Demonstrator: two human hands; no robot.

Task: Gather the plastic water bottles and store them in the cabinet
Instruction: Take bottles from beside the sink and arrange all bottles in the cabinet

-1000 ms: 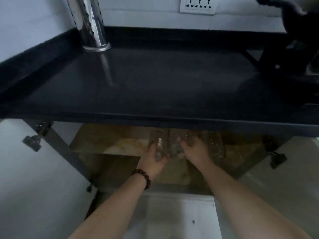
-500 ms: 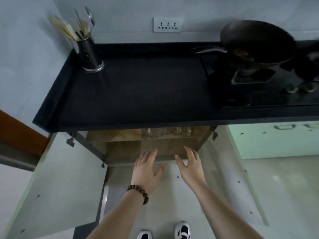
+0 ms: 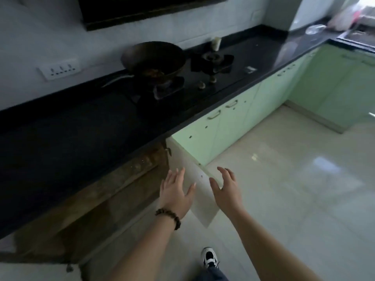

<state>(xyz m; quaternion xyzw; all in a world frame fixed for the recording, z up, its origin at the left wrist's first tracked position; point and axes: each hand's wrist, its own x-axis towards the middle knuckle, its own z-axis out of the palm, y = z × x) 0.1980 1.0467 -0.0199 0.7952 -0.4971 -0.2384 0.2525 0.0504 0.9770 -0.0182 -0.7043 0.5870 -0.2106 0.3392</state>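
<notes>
The open cabinet (image 3: 97, 201) runs under the black counter at the left, its brown interior dim. A few faint glints near its top edge may be the clear plastic bottles (image 3: 140, 162); their shapes are blurred. The cabinet's right door (image 3: 194, 191) stands swung out, white inside. My left hand (image 3: 175, 194), with a bead bracelet on the wrist, hovers in front of that door, fingers spread and empty. My right hand (image 3: 226, 189) hovers just right of the door's edge, also spread and empty.
The black counter (image 3: 71, 134) carries a gas hob with a dark wok (image 3: 154, 57) and a second burner (image 3: 213, 59). Green cabinet fronts (image 3: 229, 126) continue to the right and around the corner. A pale tiled floor (image 3: 284, 189) spreads to the right; my shoe (image 3: 210, 258) is at the bottom.
Both hands let go of the bottles inside the cabinet and drew back out, empty. My view rose and swung to the right, along the counter towards the hob.
</notes>
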